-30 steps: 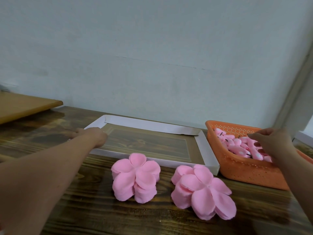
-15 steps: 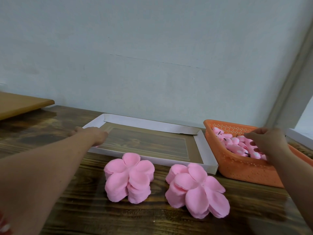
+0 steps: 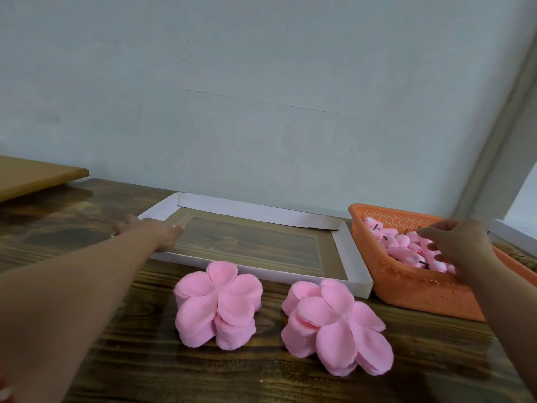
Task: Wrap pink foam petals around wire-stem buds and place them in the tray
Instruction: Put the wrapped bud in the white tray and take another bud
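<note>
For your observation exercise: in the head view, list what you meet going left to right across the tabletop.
Tan board → left hand → white cardboard tray → orange basket of buds → right hand. Before the tray: left petal stack → right petal stack.

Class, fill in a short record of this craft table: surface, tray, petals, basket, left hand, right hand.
surface: dark wooden table
tray: white cardboard tray, nothing in it
petals: two pink petal stacks in front of the tray
basket: orange basket of buds, right of the tray
left hand: left hand rests on the tray's left rim
right hand: right hand reaches among the buds; grip unclear
</note>
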`<state>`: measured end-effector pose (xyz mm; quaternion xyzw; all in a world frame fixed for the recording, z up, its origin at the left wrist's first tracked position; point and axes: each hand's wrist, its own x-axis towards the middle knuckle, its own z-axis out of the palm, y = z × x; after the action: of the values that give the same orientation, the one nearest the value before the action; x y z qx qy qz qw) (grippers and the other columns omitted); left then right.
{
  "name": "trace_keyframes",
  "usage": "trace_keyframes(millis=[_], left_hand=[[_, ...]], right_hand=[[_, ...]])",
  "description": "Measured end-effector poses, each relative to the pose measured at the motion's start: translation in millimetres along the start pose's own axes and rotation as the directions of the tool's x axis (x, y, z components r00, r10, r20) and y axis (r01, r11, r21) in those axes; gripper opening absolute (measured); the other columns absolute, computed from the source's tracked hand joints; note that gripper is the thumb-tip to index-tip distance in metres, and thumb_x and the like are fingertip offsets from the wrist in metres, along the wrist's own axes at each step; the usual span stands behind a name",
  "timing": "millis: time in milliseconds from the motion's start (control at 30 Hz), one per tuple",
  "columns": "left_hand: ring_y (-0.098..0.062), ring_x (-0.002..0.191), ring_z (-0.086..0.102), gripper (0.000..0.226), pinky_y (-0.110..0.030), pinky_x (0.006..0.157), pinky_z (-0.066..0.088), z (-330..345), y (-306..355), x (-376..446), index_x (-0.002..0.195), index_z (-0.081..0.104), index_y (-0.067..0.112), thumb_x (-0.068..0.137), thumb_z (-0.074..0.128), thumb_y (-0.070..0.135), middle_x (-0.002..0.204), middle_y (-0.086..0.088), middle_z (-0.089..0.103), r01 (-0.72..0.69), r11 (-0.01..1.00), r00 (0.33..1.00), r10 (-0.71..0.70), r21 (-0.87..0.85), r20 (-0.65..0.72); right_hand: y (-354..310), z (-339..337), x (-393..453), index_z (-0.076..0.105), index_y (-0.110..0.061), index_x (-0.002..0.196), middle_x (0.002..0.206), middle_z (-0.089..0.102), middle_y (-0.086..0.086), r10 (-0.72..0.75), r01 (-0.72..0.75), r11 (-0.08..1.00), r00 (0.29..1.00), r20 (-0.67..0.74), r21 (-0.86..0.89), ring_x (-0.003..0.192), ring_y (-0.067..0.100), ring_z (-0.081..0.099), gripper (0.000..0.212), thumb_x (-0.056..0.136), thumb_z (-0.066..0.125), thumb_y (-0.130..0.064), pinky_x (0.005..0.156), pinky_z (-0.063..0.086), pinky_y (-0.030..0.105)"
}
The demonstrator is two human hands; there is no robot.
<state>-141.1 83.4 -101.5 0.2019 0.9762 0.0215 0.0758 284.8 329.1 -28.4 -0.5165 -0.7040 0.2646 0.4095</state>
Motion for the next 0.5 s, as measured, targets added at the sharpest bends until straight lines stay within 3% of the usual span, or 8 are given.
trace_keyframes(millis=[100,200,367,500], left_hand=[[-0.038,0.128,0.038,0.049,-0.052,0.107,0.028,-1.1,-0.6,-11.3,0.137,0.043,0.014,0.096,0.024,0.034,0.139,-0.014,0.044,-0.068,0.994,0.995,0.074,0.085,-0.065],[-0.035,0.123,0.038,0.043,-0.05,0.103,0.034,-3.7,0.3,-18.5,0.135,0.037,0.018,0.093,0.037,0.024,0.134,-0.012,0.044,-0.092,0.984,0.99,0.107,0.155,-0.094],[-0.036,0.131,0.031,0.063,-0.047,0.103,0.031,-3.4,-0.6,-23.6,0.148,0.017,0.024,0.093,0.048,0.03,0.145,-0.016,0.03,-0.055,0.998,0.983,0.06,0.034,-0.172],[-0.035,0.134,0.028,0.085,-0.046,0.105,0.03,-3.4,-4.2,-25.2,0.15,0.007,0.017,0.087,0.061,0.035,0.147,-0.018,0.03,-0.034,0.996,0.98,0.016,-0.086,-0.198]], right_hand=[[-0.1,1.0,-0.2,0.065,-0.01,0.067,0.072,0.065,0.014,0.0,0.0,1.0,1.0,0.009,-0.009,0.076,0.035,0.062,0.012,0.077,0.072,-0.012,0.076,0.055,0.049],[1.1,1.0,0.7,0.065,-0.01,0.068,0.073,0.066,0.015,0.003,-0.003,1.0,1.0,0.016,-0.005,0.076,0.035,0.062,0.011,0.077,0.072,-0.012,0.077,0.055,0.05],[2.7,1.0,1.4,0.065,-0.01,0.069,0.074,0.065,0.016,0.0,0.0,1.0,1.0,0.031,0.001,0.078,0.037,0.062,0.012,0.078,0.073,-0.013,0.078,0.054,0.051],[4.1,2.3,4.1,0.065,-0.01,0.069,0.075,0.066,0.017,0.005,-0.005,1.0,0.999,0.032,-0.004,0.079,0.036,0.063,0.013,0.078,0.073,-0.014,0.078,0.054,0.052]])
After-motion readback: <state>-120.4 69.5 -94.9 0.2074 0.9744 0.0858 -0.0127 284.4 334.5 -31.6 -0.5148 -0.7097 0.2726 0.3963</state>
